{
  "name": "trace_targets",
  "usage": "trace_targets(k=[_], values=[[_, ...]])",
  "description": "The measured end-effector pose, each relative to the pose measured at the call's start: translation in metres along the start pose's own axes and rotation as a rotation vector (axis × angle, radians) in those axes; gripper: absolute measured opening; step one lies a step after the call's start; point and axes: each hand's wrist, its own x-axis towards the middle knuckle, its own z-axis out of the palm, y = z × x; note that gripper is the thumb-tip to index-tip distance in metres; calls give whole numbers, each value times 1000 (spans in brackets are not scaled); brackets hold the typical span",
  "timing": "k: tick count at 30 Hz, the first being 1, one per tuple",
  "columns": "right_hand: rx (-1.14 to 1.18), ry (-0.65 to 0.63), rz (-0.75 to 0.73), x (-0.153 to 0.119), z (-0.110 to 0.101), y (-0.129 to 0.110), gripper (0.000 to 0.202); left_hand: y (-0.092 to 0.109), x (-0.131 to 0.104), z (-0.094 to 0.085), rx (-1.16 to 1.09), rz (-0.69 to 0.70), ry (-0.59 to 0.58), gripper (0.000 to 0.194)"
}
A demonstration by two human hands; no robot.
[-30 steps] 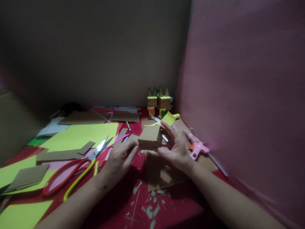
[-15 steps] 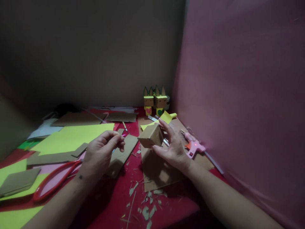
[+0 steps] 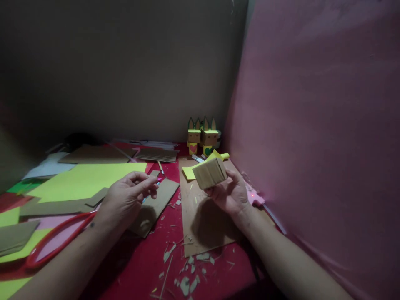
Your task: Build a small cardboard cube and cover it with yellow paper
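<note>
The right hand (image 3: pixel 231 192) is closed on the box (image 3: pixel 210 173) at its right and underside; the box tilts left of the palm, above the board (image 3: pixel 189 229). Farther left, the left hand (image 3: pixel 129 193) curls; whether it pinches anything, I cannot tell.

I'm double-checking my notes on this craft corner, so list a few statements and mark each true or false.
1. The right hand holds a cardboard box. True.
2. Both cardboard figures bear pink hearts. False: the left figure has a pink heart, the right figure a green heart.
3. The left hand touches the box. False: the left hand is apart from it.
4. A red light shows on the hot glue gun. True.
5. The red scissors handle is left of the box. True.
</note>
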Motion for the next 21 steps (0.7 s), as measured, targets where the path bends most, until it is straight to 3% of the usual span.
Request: trace_targets(k=[5,11,16,21], values=[[33,88,38,5,-3,1,36,5,-11,6,50,-32,-37,26],[106,139,35,9,-7,1,37,-9,-4,-2,54,-25,-134,30],[167,138,94,8,-3,0,36,-13,-8,-4,114,-95,-227,37],[121,80,52,5,-1,2,44,-12,-12,-2,92,-120,-263,40]])
